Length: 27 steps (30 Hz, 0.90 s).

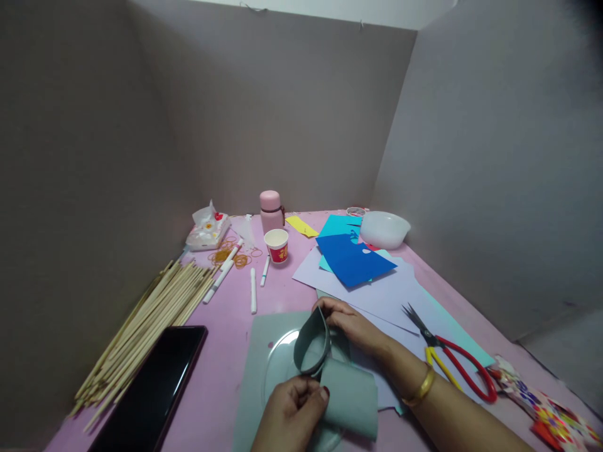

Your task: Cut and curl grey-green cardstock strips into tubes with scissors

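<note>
A grey-green paper strip [351,395] is bent into a teardrop-shaped loop, with a second curved part reaching to the right. My left hand [293,411] pinches it low down, where the two curves meet, thumb against the paper. Higher up, my right hand [346,323] grips the pointed top of the loop; its fingertips are partly hidden behind the paper. Beneath both hands lie a clear round plastic lid [277,358] and a grey-green sheet [247,376], both partly covered by the strip and hands.
Bamboo sticks [146,326] and a black phone [155,389] lie left. White markers [253,290], rubber bands [226,254], a paper cup [276,245] and a pink flask [271,213] stand beyond. Right are blue paper [355,260], red-handled scissors [452,351] and a white bowl [384,229].
</note>
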Tool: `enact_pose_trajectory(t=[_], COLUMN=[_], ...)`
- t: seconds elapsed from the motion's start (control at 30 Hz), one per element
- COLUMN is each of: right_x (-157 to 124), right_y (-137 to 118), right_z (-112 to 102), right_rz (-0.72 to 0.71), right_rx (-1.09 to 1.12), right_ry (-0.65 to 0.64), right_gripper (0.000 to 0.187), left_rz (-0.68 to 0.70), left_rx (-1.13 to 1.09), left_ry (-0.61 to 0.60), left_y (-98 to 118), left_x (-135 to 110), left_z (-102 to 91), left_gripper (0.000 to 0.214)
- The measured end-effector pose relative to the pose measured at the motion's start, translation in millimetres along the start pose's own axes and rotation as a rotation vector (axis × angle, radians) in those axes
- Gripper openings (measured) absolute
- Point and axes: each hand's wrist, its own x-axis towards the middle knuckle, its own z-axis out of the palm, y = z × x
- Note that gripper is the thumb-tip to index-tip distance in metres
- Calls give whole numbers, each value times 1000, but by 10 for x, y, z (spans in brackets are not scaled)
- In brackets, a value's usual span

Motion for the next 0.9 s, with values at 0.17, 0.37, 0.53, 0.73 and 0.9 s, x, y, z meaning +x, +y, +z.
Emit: enact_pose_trajectory(t=[0.17,0.37,0.53,0.73,0.9], right_x=[-51,-112,-98,-59,-78], right_y=[-81,-199,-261,-220,-318], right_z=[18,40,78,101,95], right_rz=[-25,-54,1,20,-34], right_rx=[-46,-167,-292,-435,-567], right_ry=[-116,-219,-183,-70,-95], right_gripper=[13,41,19,30,25], left_rz=[-17,-9,-2,3,-1], left_rx=[1,-6,48,33,39], left_ry=[7,-6,-3,15,12], left_y=[2,51,43,20,20], left_x=[-5,-15,-19,-13,-16], left_z=[11,22,22,18,16], left_gripper=[34,35,35,37,33])
